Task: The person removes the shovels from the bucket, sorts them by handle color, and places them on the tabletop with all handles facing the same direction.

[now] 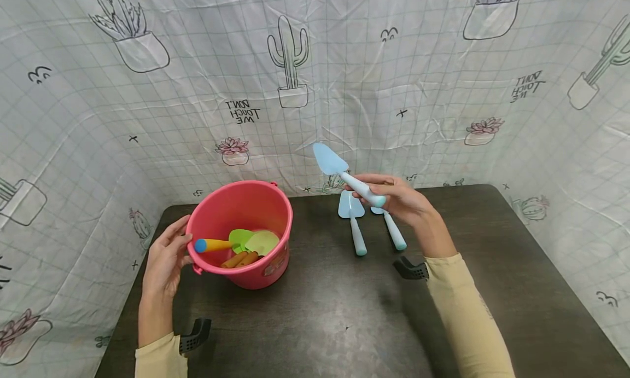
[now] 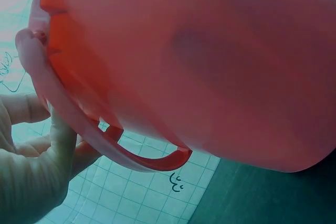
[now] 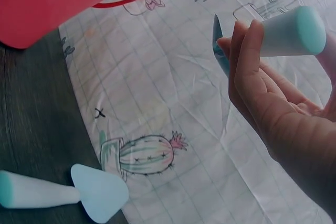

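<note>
On the left, a pink bucket [image 1: 246, 280] is tipped toward me. My left hand [image 1: 164, 260] grips its rim, fingertips over the edge; the left wrist view shows the fingers beside the bucket's handle [image 2: 105, 142]. Inside lie a yellow handle with a blue end [image 1: 217, 245], green blades [image 1: 262, 242] and brown handles [image 1: 243, 259]. My right hand [image 1: 396, 197] holds a light-blue trowel [image 1: 361, 189] by its white handle, raised above the table with the blade pointing up and left. Two similar trowels, one nearer the bucket [image 1: 358, 236] and one further right [image 1: 395, 233], lie below this hand.
The dark table [image 1: 320, 323] reaches back to a white grid-patterned cloth [image 1: 354, 66] with cactus drawings, which hangs behind and at both sides. Black wrist mounts [image 1: 195, 335] stick out from both sleeves.
</note>
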`<action>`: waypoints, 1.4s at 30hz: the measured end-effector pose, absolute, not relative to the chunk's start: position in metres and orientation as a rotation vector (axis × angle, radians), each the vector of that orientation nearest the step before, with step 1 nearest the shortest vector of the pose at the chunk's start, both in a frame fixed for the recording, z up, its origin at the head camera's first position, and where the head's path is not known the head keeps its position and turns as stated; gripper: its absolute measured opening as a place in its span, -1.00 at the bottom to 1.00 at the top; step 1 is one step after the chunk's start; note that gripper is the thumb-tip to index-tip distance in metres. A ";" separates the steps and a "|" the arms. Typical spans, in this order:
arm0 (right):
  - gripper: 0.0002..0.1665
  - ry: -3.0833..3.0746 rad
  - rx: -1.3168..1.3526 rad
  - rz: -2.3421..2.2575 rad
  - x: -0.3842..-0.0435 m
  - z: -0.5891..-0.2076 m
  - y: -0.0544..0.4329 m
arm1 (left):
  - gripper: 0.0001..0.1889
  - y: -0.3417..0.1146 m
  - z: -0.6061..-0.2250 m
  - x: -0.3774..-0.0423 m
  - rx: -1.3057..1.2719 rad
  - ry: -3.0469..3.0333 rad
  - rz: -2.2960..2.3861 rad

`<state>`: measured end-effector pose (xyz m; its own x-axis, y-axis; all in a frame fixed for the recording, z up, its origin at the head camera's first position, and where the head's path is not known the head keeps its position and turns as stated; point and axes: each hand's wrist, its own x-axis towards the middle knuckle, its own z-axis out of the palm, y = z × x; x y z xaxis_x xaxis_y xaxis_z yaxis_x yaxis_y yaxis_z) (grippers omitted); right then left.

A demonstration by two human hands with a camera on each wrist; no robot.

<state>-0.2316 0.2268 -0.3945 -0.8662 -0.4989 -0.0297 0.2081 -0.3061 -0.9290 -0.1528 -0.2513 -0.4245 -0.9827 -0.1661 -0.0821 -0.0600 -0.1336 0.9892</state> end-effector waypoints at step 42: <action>-0.52 1.269 -0.305 -2.426 -0.225 -0.421 0.299 | -0.45 -0.257 -0.421 -0.167 0.305 -2.049 -2.312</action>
